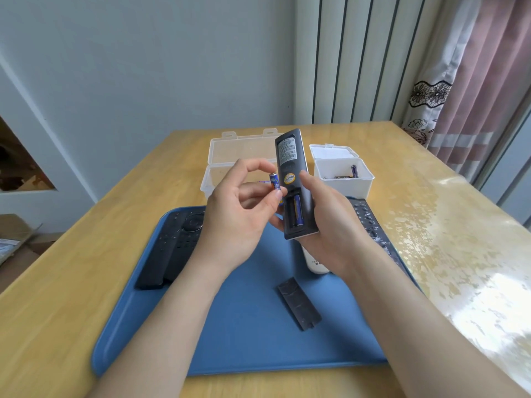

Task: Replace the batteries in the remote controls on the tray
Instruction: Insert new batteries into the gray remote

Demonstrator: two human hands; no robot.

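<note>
- The left grip (238, 208) pinches a blue battery (275, 182) upright between thumb and forefinger; its other fingers curl loosely behind.
- The right grip (330, 216) is wrapped round the lower half of a dark remote (291, 156). The remote is held back side up above the tray, its top end tilted away from the person, and the thumb lies near a round sticker.
- The remote's battery bay is uncovered. A second battery (298, 209) sits in the right slot, and the left slot shows only its dark floor. The pinched battery is just beside the remote's left edge, near the top of the bay.
- Under both hands lies a blue tray (244, 346), close to the near edge of the table.
- A dark battery cover (298, 303) lies flat on the tray near its middle, apart from the other things.
- Two black remotes (169, 254) lie side by side at the tray's left edge, buttons up.
- A white remote (316, 267) is mostly hidden under the right wrist.
- A long black remote (370, 222) runs along the right rim, partly covered by the right forearm.
- Behind the tray stands a clear box (230, 156) with its lid open, partly blocked by the left grip and the held remote.
- To its right a white box (342, 185) has its lid up, with spare batteries (354, 170) inside.
- The table (71, 297) is light wood under a glossy sheet that glares on the right.
- Beyond it are a pale wall (143, 67), a ribbed white panel (359, 58) and a pink curtain (488, 67) with lace trim.
- A cardboard box (14, 239) sits on the floor at the left.
</note>
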